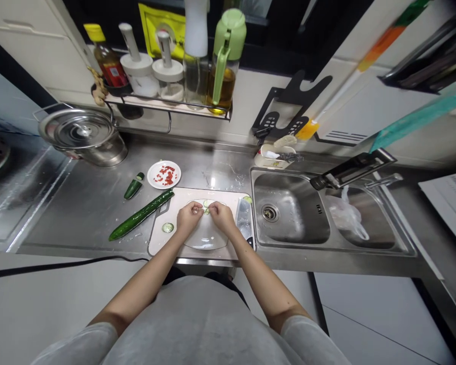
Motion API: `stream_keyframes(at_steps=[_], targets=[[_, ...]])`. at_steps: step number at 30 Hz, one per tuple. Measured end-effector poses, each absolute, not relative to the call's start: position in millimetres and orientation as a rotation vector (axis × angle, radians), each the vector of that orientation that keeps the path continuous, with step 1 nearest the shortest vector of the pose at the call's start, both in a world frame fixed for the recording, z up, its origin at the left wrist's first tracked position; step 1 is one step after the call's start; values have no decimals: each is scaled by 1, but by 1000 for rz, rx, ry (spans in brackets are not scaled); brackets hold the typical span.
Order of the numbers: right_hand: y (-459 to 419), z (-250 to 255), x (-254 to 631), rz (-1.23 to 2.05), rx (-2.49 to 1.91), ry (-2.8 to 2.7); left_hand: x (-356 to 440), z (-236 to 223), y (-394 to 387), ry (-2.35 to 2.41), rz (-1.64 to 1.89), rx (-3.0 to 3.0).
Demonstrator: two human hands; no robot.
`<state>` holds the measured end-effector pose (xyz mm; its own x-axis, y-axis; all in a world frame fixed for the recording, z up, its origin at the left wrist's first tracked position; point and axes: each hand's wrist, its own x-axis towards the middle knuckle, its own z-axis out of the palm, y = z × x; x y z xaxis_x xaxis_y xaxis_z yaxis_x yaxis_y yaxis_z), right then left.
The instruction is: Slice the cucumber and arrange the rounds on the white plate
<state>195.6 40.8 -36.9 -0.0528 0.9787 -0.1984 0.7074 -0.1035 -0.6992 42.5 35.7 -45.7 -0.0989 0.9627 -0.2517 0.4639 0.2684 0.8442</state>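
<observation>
A white plate [205, 239] lies on the pale cutting board [160, 243]. Over its far part, my left hand [189, 217] and my right hand [222, 218] are close together with thumbs and fingers pinched. Between the fingertips shows a small cucumber slice [207, 211], which both hands seem to grip. Just beyond it is another cucumber slice [206, 203] at the plate's far side. A loose cucumber slice [167, 227] rests on the board's left part. The knife [244, 218] lies along the right edge, a slice near its far end.
Left of the board are a long cucumber [140, 215], a cut cucumber piece [133, 189] and a small plate [150, 177] of chopped red bits. A lidded steel pot [110, 150] stands farther left. The double sink [294, 238] is at right, under a rack of bottles [197, 105] and wall holders.
</observation>
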Motion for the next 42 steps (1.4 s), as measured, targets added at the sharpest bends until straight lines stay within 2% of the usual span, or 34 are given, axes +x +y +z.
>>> stream_keyframes(at_steps=[10,26,42], targets=[[55,-43,191,758,-2022,-2067,53,-41,51,1889,417,1602],[54,-44,189,574,-2084,-2312,58,-42,57,1927,319,1744],[48,-47,195,461,-2170,-2161,55,-41,56,1930,288,1789]])
